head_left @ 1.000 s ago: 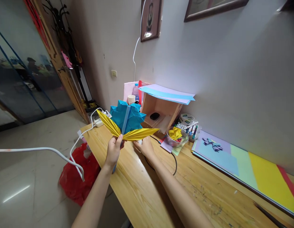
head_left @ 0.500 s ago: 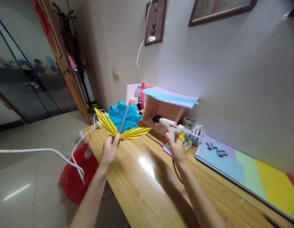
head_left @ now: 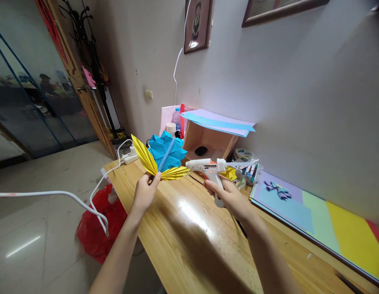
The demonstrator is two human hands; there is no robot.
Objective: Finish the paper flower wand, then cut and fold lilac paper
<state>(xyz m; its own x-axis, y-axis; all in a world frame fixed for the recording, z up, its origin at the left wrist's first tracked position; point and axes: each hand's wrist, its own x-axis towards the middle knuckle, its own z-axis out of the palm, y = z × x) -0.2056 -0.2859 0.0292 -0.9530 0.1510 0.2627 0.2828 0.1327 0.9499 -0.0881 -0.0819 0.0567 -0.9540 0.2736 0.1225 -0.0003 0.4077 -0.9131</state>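
Observation:
My left hand (head_left: 145, 191) is closed on the base of a paper flower, pinching where two yellow pleated leaves (head_left: 144, 155) meet below a folded blue bloom (head_left: 160, 149). A blue paper strip (head_left: 166, 155) runs up across the bloom from my thumb. In my right hand (head_left: 229, 194) is a white hot glue gun (head_left: 207, 166), gripped by its handle, a clear glue stick (head_left: 241, 164) jutting from its back. The nozzle points left and is close to the tip of the right yellow leaf; whether they touch I cannot tell.
A wooden box (head_left: 204, 141) topped with lilac and blue paper stands at the back of the table (head_left: 189, 245). Right of it are markers (head_left: 253, 171) and tape rolls (head_left: 242, 154). Coloured sheets (head_left: 318, 216) lie along the wall. A white cable (head_left: 69, 198) crosses at left above a red bag (head_left: 97, 228).
The glue gun has swung level, turning side-on, and moved left and nearer to the flower. My left hand has shifted slightly right, and the flower has tilted with it.

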